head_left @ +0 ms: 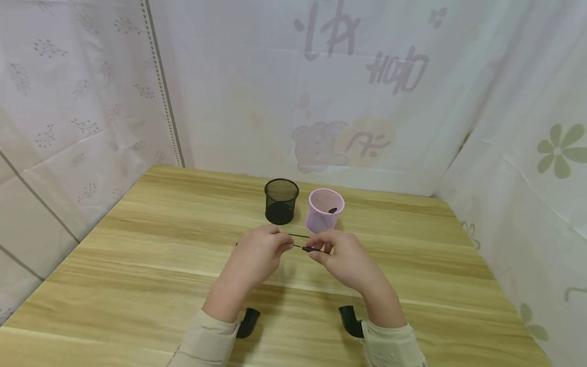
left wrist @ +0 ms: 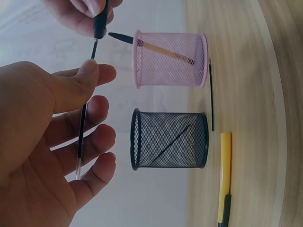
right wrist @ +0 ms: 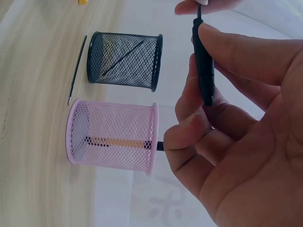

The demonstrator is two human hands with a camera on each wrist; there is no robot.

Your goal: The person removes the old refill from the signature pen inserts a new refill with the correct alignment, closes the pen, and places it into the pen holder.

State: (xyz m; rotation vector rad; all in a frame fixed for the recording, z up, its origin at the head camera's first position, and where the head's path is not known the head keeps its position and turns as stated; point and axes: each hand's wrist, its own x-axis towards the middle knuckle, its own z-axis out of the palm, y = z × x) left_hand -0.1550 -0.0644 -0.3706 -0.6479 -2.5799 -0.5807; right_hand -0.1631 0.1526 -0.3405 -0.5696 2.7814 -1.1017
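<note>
My left hand (head_left: 259, 252) pinches a pen refill (left wrist: 82, 127) between thumb and forefinger. The refill is dark, with a clear tail end that lies across the other fingers. My right hand (head_left: 344, 255) holds a short black pen part (right wrist: 203, 61) between thumb and fingers. The refill's thin end meets the narrow end of that black part, in line with it; how deep it sits inside is hidden. Both hands are above the table, in front of a black mesh pen holder (head_left: 281, 204) and a pink mesh pen holder (head_left: 323, 221).
An orange pen with a black end (left wrist: 161, 51) leans in the pink holder. The black holder has a thin dark stick (left wrist: 170, 144) in it. Another refill (right wrist: 78, 71) lies on the table by the holders. A yellow and black pen piece (left wrist: 225, 165) lies further left.
</note>
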